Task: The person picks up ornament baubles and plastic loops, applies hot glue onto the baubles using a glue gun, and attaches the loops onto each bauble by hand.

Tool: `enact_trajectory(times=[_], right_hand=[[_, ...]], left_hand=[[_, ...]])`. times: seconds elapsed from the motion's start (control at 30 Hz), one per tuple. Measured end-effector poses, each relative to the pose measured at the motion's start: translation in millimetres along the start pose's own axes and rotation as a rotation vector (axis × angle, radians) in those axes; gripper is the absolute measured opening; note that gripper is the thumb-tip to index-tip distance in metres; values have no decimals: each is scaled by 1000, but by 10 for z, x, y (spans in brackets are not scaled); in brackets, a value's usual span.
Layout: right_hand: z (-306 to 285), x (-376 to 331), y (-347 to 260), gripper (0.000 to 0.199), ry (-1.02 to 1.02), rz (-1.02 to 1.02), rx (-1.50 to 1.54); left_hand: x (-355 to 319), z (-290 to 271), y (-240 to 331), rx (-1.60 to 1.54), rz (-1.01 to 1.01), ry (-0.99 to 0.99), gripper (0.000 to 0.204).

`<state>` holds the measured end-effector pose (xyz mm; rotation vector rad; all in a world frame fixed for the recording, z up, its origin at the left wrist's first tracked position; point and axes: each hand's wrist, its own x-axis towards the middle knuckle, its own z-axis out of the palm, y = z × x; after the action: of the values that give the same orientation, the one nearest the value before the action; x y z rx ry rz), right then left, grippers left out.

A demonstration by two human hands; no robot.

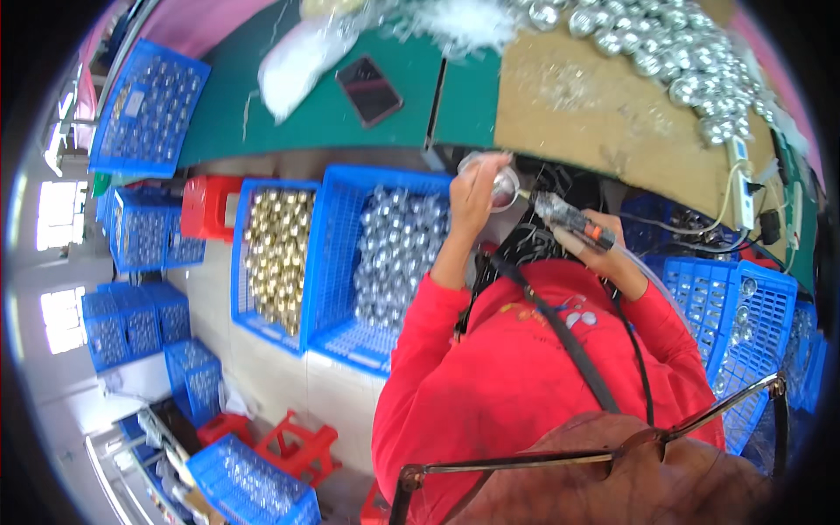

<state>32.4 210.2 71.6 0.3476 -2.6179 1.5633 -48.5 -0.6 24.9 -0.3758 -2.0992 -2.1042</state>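
My left hand [473, 199] is closed around a shiny silver ball ornament [505, 189], held just below the table edge. In my right hand [610, 247] is a dark and grey glue gun [560, 213] with an orange patch, its fingers wrapped round the body. The gun's thin tip points left and reaches the ball's side; whether it touches cannot be made out. Part of the ball is hidden by my left fingers. Beyond my hands, a heap of silver ball ornaments [652, 42] lies on a brown board [577, 109] on the table.
At left stand a blue crate [317, 262] of silver balls and another of gold balls [278, 254], beside a red stool [206, 210]. The green table [236, 105] bears a phone [369, 90] and a white plastic bag [302, 74]. A power strip [742, 188] with cables hangs at right, near blue crates [752, 324].
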Motion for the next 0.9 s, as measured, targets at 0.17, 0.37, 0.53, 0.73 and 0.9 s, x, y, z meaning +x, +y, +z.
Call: enact_trajectory(times=[0.17,0.37,0.53,0.73,0.9], right_hand=[[-463,425,262,26,146,-121,-306],[-910,1256,708,36,56,-120,-587],[-1045,1507,774,38,-66,-92,-673],[-863,2060,357,35,-65,-19,-533],[-238,2755,546,37,90,-246,-515]], left_hand=[[28,-79,36,67,29,33,30],[56,-54,-70,-178,-133,102,35],[125,-148,-154,-190,-95,115,33],[199,-231,-57,-203,-97,143,33],[201,-236,-99,-211,-91,126,33]])
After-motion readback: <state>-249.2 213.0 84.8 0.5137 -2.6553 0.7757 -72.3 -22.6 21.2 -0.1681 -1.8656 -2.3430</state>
